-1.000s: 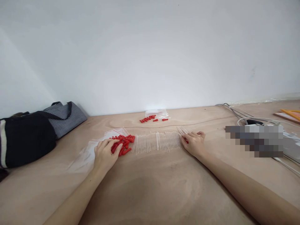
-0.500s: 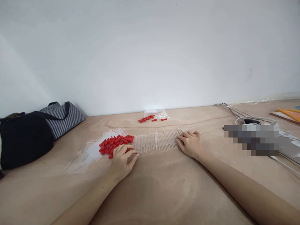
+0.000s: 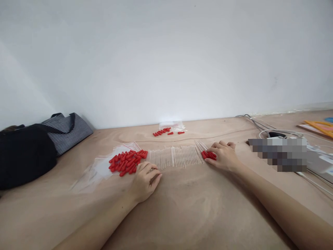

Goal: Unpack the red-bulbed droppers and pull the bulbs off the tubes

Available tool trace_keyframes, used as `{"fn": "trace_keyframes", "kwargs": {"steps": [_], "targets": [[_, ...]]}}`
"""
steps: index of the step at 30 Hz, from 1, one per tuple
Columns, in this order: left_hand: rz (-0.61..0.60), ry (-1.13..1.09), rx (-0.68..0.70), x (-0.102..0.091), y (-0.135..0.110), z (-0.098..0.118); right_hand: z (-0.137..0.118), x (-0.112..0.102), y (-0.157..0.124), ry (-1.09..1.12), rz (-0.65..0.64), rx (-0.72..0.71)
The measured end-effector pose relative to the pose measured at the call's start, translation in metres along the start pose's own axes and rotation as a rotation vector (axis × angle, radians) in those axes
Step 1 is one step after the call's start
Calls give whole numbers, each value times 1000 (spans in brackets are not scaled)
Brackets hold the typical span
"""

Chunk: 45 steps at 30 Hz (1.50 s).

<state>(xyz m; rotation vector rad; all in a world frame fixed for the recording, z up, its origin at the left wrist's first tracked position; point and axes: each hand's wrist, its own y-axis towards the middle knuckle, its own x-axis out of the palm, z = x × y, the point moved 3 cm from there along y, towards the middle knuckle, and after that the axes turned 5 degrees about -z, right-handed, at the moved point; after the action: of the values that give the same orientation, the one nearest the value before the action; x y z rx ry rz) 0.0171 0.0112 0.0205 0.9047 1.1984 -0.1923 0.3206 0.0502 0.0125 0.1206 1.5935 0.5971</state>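
A row of thin clear plastic tubes point(image 3: 177, 156) lies across the wooden table point(image 3: 182, 208). A heap of small red caps point(image 3: 126, 161) sits at the row's left end, partly on clear zip bags point(image 3: 99, 170). My left hand point(image 3: 145, 182) rests just below the heap with its fingers curled, touching the near ends of the leftmost tubes. My right hand point(image 3: 223, 156) lies at the row's right end, fingers bent over a few red caps point(image 3: 208, 155).
More red caps point(image 3: 166, 132) and a clear bag point(image 3: 173, 125) lie near the wall. A black bag point(image 3: 24, 154) and a striped bag point(image 3: 66, 130) sit at the left. Cables point(image 3: 262, 126), a blurred-out object and an orange item point(image 3: 319, 126) occupy the right.
My left hand left the red heap and slid right to the near ends of the tubes. My right hand shifted slightly right, and red caps now show under its fingers.
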Motion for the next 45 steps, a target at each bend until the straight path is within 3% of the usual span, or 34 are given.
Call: {"fn": "trace_keyframes", "kwargs": {"steps": [8,10,13,16,18,24,29,33,37,41,45], "targets": [[-18,-35,-13,1,-1,-1,4,-1,-5,-14,-25,-126],[-12,-45,-9,1,-2,-2,5,-1,-5,20,21,-128],[-2,-103,-15,2,-1,-2,0,-6,-5,91,208,-74],[-33,-282,-43,7,2,4,-20,-12,-7,171,414,-52],[-101,-443,-91,13,8,13,-45,-12,-9,231,465,-116],[-254,-921,-317,33,29,36,-113,-7,-17,399,451,-377],[-235,-1199,-456,47,32,32,-119,-5,-15,416,371,-480],[-193,-1048,-488,47,25,19,-107,-7,-15,347,418,-509],[-135,-592,-322,31,21,11,-96,-12,-15,192,576,-452],[-79,-386,-97,21,20,15,-101,-6,-12,83,496,-525],[-51,-272,55,24,18,23,-108,5,-10,124,442,-580]]}}
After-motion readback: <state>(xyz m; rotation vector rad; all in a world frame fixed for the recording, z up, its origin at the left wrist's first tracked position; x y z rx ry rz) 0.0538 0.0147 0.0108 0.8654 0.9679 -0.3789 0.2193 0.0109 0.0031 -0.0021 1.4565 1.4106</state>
